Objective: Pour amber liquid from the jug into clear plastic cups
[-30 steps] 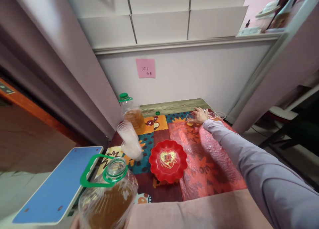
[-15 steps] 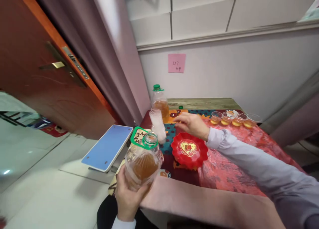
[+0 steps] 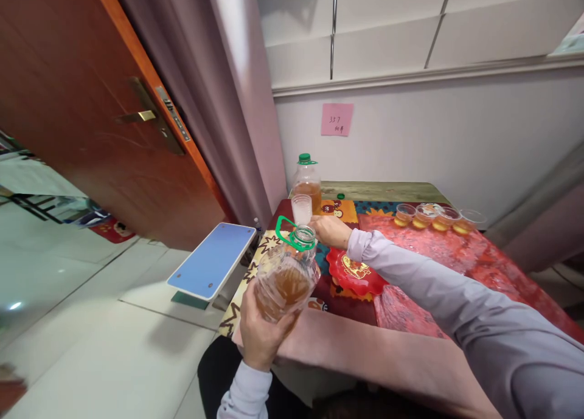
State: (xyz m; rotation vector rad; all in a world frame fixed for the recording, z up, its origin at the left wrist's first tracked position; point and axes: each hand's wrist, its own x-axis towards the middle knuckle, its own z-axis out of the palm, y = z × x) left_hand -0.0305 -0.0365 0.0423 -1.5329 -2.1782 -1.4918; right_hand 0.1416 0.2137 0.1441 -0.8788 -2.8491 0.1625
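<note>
My left hand (image 3: 264,328) is wrapped round the lower part of a clear plastic jug (image 3: 285,285). The jug holds amber liquid, has a green handle ring at its neck and no cap on its mouth. Just beyond the neck, my right hand (image 3: 332,230) grips a stack of clear plastic cups (image 3: 302,208). The fingertips and the stack's lower part are partly hidden behind the jug. A second jug (image 3: 306,185) of the same kind, with its green cap on, stands behind the cups. Beneath my right forearm lies a red scalloped plate (image 3: 356,276).
Several clear cups (image 3: 440,218) with some yellow liquid stand in a row at the right rear. A loose green cap (image 3: 340,196) lies near the table's back edge. Left of the table is a blue-topped stool (image 3: 212,261), with an open brown door (image 3: 137,84) behind it.
My right hand has moved left from above the red plate to the cup stack and taken hold of it. The stack, formerly leaning, looks more upright. My left hand still holds the jug.
</note>
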